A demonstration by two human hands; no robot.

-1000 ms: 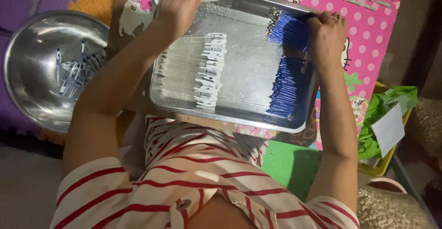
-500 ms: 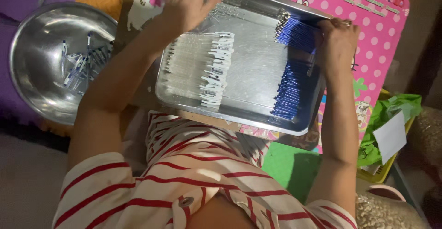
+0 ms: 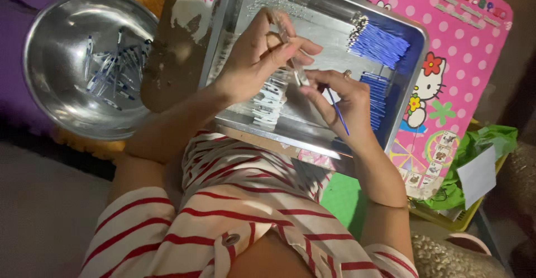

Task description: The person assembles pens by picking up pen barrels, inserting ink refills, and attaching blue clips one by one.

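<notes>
Over a rectangular steel tray (image 3: 410,79) my two hands meet. My left hand (image 3: 259,54) pinches a clear plastic pen barrel (image 3: 290,54), held upright and slightly tilted. My right hand (image 3: 343,102) touches the barrel's lower end and holds a thin blue refill (image 3: 338,113) that points down along the palm. In the tray lie rows of clear barrels with white ends (image 3: 271,96) under my left hand and two bunches of blue refills (image 3: 379,43) at the right side.
A round steel bowl (image 3: 50,49) with several assembled pens (image 3: 114,63) stands at the left. The tray rests on a pink dotted mat (image 3: 469,49). A green bag with a white paper (image 3: 474,172) lies at the right.
Both hands have left the tray's far corners and come together over its middle. The left now holds a clear barrel, the right a blue refill. The camera view has shifted.
</notes>
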